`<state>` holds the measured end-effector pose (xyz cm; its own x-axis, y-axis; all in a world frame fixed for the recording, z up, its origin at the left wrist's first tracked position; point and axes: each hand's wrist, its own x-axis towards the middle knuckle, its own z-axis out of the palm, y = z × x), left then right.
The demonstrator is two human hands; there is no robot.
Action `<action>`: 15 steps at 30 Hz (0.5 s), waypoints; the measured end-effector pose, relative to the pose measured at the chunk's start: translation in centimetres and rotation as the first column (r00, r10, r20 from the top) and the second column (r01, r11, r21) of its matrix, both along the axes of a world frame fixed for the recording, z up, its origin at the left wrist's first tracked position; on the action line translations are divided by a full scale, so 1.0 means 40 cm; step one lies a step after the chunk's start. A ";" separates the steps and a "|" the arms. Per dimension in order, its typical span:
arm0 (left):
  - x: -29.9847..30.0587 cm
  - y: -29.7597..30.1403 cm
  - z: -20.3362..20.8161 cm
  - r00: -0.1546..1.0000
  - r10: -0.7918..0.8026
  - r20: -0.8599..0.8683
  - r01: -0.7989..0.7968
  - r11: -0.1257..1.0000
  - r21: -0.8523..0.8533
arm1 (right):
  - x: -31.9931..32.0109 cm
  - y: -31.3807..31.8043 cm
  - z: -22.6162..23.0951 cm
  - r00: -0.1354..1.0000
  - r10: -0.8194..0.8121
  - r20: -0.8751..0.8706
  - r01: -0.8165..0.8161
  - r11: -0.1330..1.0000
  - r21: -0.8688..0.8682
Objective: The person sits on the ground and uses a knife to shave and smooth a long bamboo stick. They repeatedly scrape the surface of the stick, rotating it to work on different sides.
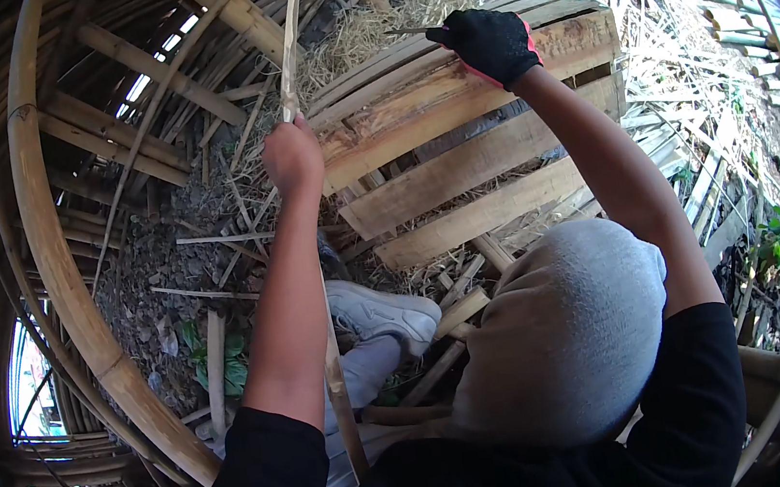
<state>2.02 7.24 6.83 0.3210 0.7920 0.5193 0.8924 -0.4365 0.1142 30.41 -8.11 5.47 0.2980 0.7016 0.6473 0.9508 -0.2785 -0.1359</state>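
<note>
My bare left hand [295, 158] is closed around a long split bamboo strip [291, 56]. Its upper end rises past the fist, and its lower part runs down beside my forearm toward my lap. My right hand [487, 45], in a black glove with red edging, is closed above the right half of a slatted wooden crate [486, 149]. From the left of that fist juts a thin, dark, blade-like tool [408, 31]; the glove hides its grip. The two hands are well apart, with the crate's upper edge lying between them.
My light-clad bent knee [566, 329] fills the lower middle, beside a pale shoe [384, 314]. Bamboo poles [72, 273] frame the left side. Dry straw [374, 36] lies behind the crate, wood scraps [462, 312] beneath it, and split bamboo pieces [705, 195] at the right.
</note>
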 end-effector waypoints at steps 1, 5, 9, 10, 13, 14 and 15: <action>-0.005 0.003 -0.003 1.000 -0.003 0.010 0.003 1.000 -0.006 | 0.005 0.004 -0.009 0.999 -0.007 0.042 0.007 1.000 -0.002; -0.036 0.018 -0.013 0.999 -0.040 0.016 0.041 0.998 -0.038 | -0.004 -0.010 -0.019 0.994 0.041 0.099 -0.047 0.997 0.057; -0.091 0.013 0.024 0.984 -0.089 0.155 0.139 0.924 -0.355 | -0.022 -0.043 -0.028 0.990 0.030 0.137 -0.037 0.998 0.049; -0.103 0.001 0.046 0.966 -0.064 0.251 0.184 0.852 -0.490 | -0.019 -0.051 -0.035 0.990 0.027 0.139 -0.036 0.997 0.065; -0.165 -0.020 0.095 0.866 -0.042 0.499 0.355 0.755 -0.552 | -0.048 -0.078 -0.029 0.999 0.023 0.046 -0.023 1.000 -0.005; -0.182 -0.033 0.129 0.815 -0.052 0.577 0.410 0.755 -0.512 | -0.037 -0.082 -0.033 1.000 0.014 0.015 -0.014 1.000 0.014; -0.200 -0.033 0.154 0.755 -0.054 0.653 0.458 0.756 -0.467 | -0.041 -0.083 -0.028 1.000 0.010 0.024 -0.010 1.000 0.010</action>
